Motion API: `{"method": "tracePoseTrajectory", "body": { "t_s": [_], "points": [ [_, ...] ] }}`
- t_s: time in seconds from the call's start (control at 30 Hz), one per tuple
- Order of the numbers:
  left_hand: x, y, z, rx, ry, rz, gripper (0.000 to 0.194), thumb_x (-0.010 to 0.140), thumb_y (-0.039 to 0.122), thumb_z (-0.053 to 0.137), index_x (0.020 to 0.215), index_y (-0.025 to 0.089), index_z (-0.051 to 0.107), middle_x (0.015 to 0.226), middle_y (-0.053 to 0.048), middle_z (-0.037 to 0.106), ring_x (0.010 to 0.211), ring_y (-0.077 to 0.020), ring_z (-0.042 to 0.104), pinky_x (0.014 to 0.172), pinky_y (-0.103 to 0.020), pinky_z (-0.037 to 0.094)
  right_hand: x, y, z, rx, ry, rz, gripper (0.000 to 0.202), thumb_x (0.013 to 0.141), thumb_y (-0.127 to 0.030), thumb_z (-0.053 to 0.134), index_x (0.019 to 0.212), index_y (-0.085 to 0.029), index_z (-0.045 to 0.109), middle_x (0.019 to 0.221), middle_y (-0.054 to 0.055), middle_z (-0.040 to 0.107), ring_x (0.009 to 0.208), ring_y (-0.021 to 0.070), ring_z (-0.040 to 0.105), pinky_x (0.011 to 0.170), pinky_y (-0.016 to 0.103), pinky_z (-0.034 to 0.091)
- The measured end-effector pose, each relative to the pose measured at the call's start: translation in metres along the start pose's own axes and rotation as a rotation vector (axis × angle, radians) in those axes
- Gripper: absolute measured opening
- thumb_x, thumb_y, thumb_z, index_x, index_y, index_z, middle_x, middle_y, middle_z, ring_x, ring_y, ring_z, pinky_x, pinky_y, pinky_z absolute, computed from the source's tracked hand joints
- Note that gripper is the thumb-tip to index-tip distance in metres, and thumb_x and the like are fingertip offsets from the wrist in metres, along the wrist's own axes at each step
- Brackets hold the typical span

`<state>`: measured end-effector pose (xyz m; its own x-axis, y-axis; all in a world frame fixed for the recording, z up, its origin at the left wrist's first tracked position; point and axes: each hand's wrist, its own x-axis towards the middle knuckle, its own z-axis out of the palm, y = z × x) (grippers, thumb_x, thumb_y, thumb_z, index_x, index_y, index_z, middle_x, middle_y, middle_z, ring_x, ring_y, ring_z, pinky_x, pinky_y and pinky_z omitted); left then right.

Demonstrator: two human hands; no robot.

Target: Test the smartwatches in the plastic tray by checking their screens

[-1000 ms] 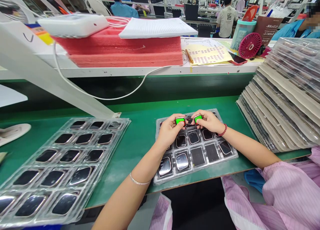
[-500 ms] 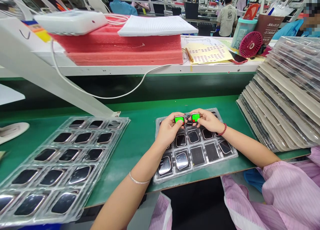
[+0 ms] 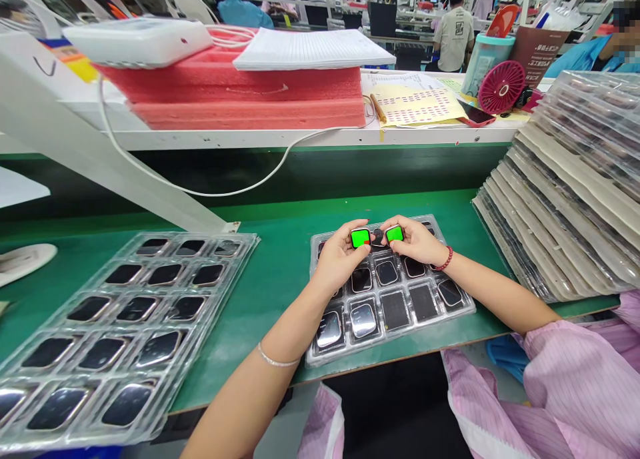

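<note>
My left hand (image 3: 343, 252) is closed round a smartwatch (image 3: 360, 238) without a strap, its screen lit green with a small red patch near my thumb. In my right hand (image 3: 416, 240) is a second smartwatch (image 3: 395, 234), also lit green, with my thumb at its lower edge. Both are held side by side, a little apart, above a clear plastic tray (image 3: 390, 334). Dark-screened watches lie in several of the tray's pockets, and two pockets in the front row hold no watch. My hands hide part of the back rows.
To the left lies another clear tray (image 3: 200, 339) filled with dark-screened watches. A tall stack of trays (image 3: 560, 212) stands at the right. Behind, a shelf (image 3: 425, 136) carries red foam (image 3: 240, 102), papers and a pink fan (image 3: 501, 87). A white cable (image 3: 215, 194) hangs from it.
Both thumbs have shifted down on the watch screens, uncovering more green. The red patch on the right watch is gone, and the left one shows less red. The trays have stayed put.
</note>
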<state>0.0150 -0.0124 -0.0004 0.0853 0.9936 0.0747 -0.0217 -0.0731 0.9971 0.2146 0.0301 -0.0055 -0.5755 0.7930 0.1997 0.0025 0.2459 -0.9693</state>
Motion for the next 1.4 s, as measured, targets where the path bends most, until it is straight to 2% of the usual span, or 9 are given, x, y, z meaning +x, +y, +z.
{"method": "tracePoseTrajectory", "body": {
  "t_s": [0.1, 0.27, 0.4, 0.5, 0.57, 0.7, 0.87, 1.07, 1.4],
  "points": [
    [0.0009, -0.0021, 0.0000, -0.002, -0.004, 0.011, 0.048, 0.069, 0.022, 0.070, 0.116, 0.018, 0.061, 0.098, -0.006, 0.070, 0.091, -0.0220, 0.066, 0.081, -0.034, 0.050, 0.0000, 0.0005, -0.0009, 0.004, -0.013, 0.016, 0.041, 0.072, -0.009, 0.057, 0.112, -0.018, 0.052, 0.098, 0.005, 0.064, 0.087, 0.0159, 0.065, 0.072, 0.027, 0.055],
    [0.0009, -0.0023, 0.0004, 0.009, -0.009, 0.011, 0.055, 0.067, 0.017, 0.069, 0.121, 0.018, 0.058, 0.100, -0.007, 0.070, 0.099, -0.0229, 0.065, 0.084, -0.033, 0.050, 0.0005, 0.0032, -0.0021, 0.023, -0.010, 0.062, 0.048, 0.070, -0.006, 0.053, 0.116, -0.019, 0.052, 0.110, 0.007, 0.063, 0.088, 0.0151, 0.067, 0.074, 0.027, 0.058],
    [0.0002, -0.0008, 0.0004, 0.006, -0.008, 0.005, 0.055, 0.069, 0.020, 0.069, 0.122, 0.018, 0.057, 0.102, -0.008, 0.070, 0.099, -0.0224, 0.065, 0.085, -0.034, 0.050, 0.0007, 0.0047, -0.0023, 0.022, 0.001, 0.060, 0.042, 0.074, -0.008, 0.053, 0.116, -0.018, 0.053, 0.109, 0.007, 0.065, 0.084, 0.0140, 0.068, 0.070, 0.025, 0.058],
    [0.0001, -0.0006, -0.0002, 0.007, -0.002, -0.005, 0.046, 0.073, 0.025, 0.067, 0.118, 0.018, 0.060, 0.097, -0.006, 0.070, 0.086, -0.0202, 0.066, 0.082, -0.034, 0.051, 0.0008, 0.0053, -0.0022, 0.013, -0.006, 0.066, 0.035, 0.079, -0.011, 0.052, 0.113, -0.017, 0.055, 0.104, 0.007, 0.068, 0.078, 0.0132, 0.069, 0.065, 0.024, 0.058],
    [0.0004, -0.0010, -0.0004, 0.008, -0.002, -0.006, 0.045, 0.073, 0.024, 0.067, 0.117, 0.018, 0.061, 0.095, -0.005, 0.070, 0.083, -0.0197, 0.066, 0.081, -0.035, 0.051, 0.0008, 0.0050, -0.0020, 0.010, -0.004, 0.056, 0.036, 0.078, -0.010, 0.052, 0.113, -0.017, 0.056, 0.106, 0.007, 0.068, 0.079, 0.0135, 0.069, 0.066, 0.024, 0.059],
    [0.0005, -0.0014, -0.0004, 0.008, 0.000, 0.004, 0.055, 0.068, 0.017, 0.069, 0.122, 0.020, 0.058, 0.101, -0.006, 0.070, 0.099, -0.0228, 0.065, 0.089, -0.036, 0.050, 0.0006, 0.0032, -0.0015, 0.000, -0.017, 0.015, 0.046, 0.072, -0.007, 0.054, 0.117, -0.018, 0.055, 0.114, 0.007, 0.066, 0.089, 0.0161, 0.069, 0.075, 0.028, 0.060],
    [-0.0001, -0.0009, -0.0007, 0.026, 0.018, 0.014, 0.042, 0.072, 0.023, 0.068, 0.113, 0.017, 0.062, 0.092, -0.006, 0.070, 0.086, -0.0210, 0.066, 0.079, -0.035, 0.053, 0.0001, 0.0040, -0.0025, 0.009, -0.032, 0.057, 0.043, 0.077, -0.010, 0.051, 0.119, -0.017, 0.055, 0.110, 0.009, 0.070, 0.085, 0.0171, 0.072, 0.070, 0.028, 0.060],
    [0.0001, -0.0029, -0.0006, 0.026, -0.010, 0.018, 0.047, 0.069, 0.018, 0.065, 0.115, 0.019, 0.060, 0.107, -0.007, 0.069, 0.102, -0.0241, 0.065, 0.088, -0.038, 0.051, 0.0004, 0.0071, -0.0034, 0.010, -0.043, 0.049, 0.049, 0.073, -0.007, 0.049, 0.120, -0.017, 0.055, 0.113, 0.009, 0.068, 0.088, 0.0179, 0.072, 0.071, 0.029, 0.059],
    [0.0013, -0.0044, -0.0012, 0.037, -0.025, 0.010, 0.051, 0.069, 0.017, 0.064, 0.120, 0.018, 0.058, 0.110, -0.008, 0.069, 0.106, -0.0246, 0.064, 0.090, -0.038, 0.051, 0.0009, 0.0072, -0.0024, 0.003, -0.043, 0.002, 0.050, 0.071, -0.006, 0.048, 0.120, -0.016, 0.054, 0.110, 0.008, 0.068, 0.089, 0.0166, 0.070, 0.080, 0.034, 0.060]
  ]
}}
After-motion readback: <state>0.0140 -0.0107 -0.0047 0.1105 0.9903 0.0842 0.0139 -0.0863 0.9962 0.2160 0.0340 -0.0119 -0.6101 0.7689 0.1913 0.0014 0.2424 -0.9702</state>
